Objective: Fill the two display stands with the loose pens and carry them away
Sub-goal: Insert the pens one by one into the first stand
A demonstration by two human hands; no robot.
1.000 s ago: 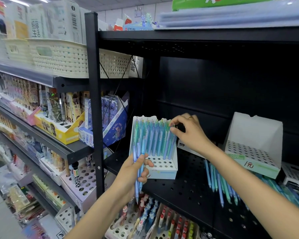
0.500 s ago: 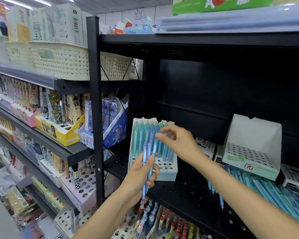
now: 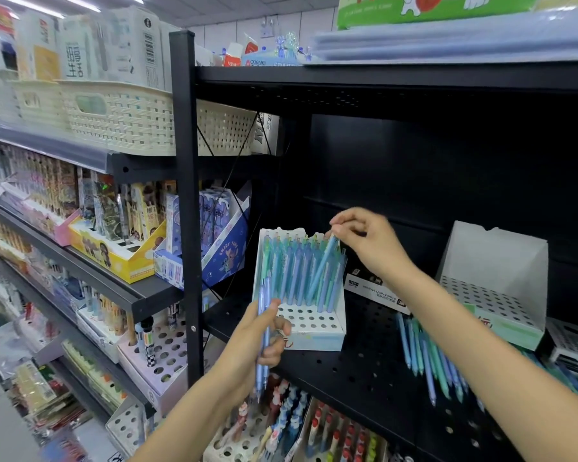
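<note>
A white display stand (image 3: 309,330) sits on the black perforated shelf (image 3: 357,365), its back rows full of blue and green pens. My right hand (image 3: 369,243) pinches the top of a tilted blue pen (image 3: 322,270) whose tip is down among the stand's holes. My left hand (image 3: 259,341) grips a small bunch of blue pens (image 3: 264,331) upright in front of the stand's left side. A second white stand (image 3: 496,285) without pens is at the right. Loose blue and green pens (image 3: 427,358) lie on the shelf between the two stands.
A black upright post (image 3: 186,201) stands left of the stand. Boxes of stationery (image 3: 211,241) fill the left shelves, cream baskets (image 3: 121,118) above. A black-and-white marker box (image 3: 371,290) lies behind the stands. Pen racks (image 3: 281,425) sit on the shelf below.
My right hand took a blue pen from the bunch in my left hand and carried it up and right into the stand. The left hand stayed in place.
</note>
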